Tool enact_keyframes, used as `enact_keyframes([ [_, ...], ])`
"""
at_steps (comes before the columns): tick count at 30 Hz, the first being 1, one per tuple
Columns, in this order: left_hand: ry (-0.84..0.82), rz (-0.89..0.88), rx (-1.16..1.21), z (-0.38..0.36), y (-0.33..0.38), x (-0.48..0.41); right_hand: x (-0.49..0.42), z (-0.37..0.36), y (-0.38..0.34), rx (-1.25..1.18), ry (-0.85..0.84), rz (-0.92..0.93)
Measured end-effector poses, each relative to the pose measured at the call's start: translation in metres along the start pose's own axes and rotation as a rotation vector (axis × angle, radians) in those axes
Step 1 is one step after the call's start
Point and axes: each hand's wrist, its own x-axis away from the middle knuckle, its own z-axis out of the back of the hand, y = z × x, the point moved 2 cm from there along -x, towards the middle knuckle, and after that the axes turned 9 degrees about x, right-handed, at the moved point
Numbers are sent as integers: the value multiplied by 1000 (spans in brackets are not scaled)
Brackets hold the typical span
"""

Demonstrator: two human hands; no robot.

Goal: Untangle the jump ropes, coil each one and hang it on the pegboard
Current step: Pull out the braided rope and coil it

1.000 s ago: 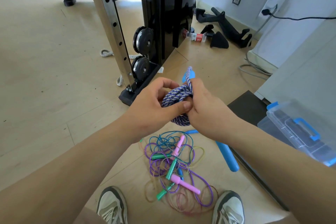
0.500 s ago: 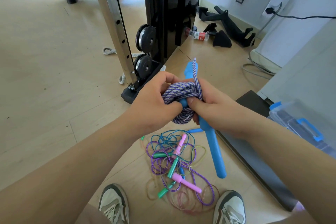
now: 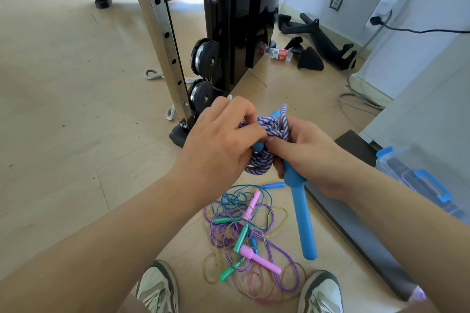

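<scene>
Both forearms reach forward. The left hand (image 3: 223,140) curls over the purple-and-white braided rope (image 3: 264,142), pinching its coil; the right hand (image 3: 310,157) grips the coil, seemingly with the blue handle (image 3: 301,216) hanging below. Tangled thin ropes (image 3: 244,234) lie near, between the shoes.

Woven cloth rope, smooth plastic, pale wood-look floor.
The braided rope (image 3: 264,129) is rough woven cloth; its blue handle (image 3: 302,218) is smooth matt plastic. Near, the thin cords (image 3: 216,230) are glossy see-through plastic on the smooth floor (image 3: 63,109). Far, the upright (image 3: 162,40) is brushed metal, the black panel (image 3: 244,20) glossy; right, a clear plastic box (image 3: 417,180).
</scene>
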Motion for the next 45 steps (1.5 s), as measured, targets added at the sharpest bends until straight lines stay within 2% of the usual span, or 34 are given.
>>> enact_keyframes([
  [5,-81,-20,-13,-3,1,2,2,2,3,8,2,-10],
  [10,-71,19,172,-3,14,4,-4,12,13,61,257,-81],
  [13,-12,107,228,-3,18,5,-5,12,20,86,270,-75],
  [19,-48,308,154,-11,16,13,-15,11,31,419,388,-18],
  [23,-48,409,15,-18,17,16,-17,5,32,439,383,-28],
  [29,-75,599,116,-27,20,21,-19,-1,31,448,400,-10],
  [32,-42,512,163,-26,17,21,-21,-1,33,402,423,-46],
  [35,-11,379,100,-22,11,22,-24,2,36,244,449,-144],
  [38,-37,268,48,-15,14,20,-29,8,44,82,463,-295],
  [41,-85,138,136,-15,33,22,-29,18,56,4,497,-404],
  [43,-96,176,270,-18,38,26,-26,26,56,21,503,-409],
  [45,-143,402,361,-21,32,27,-24,29,51,61,493,-373],
])
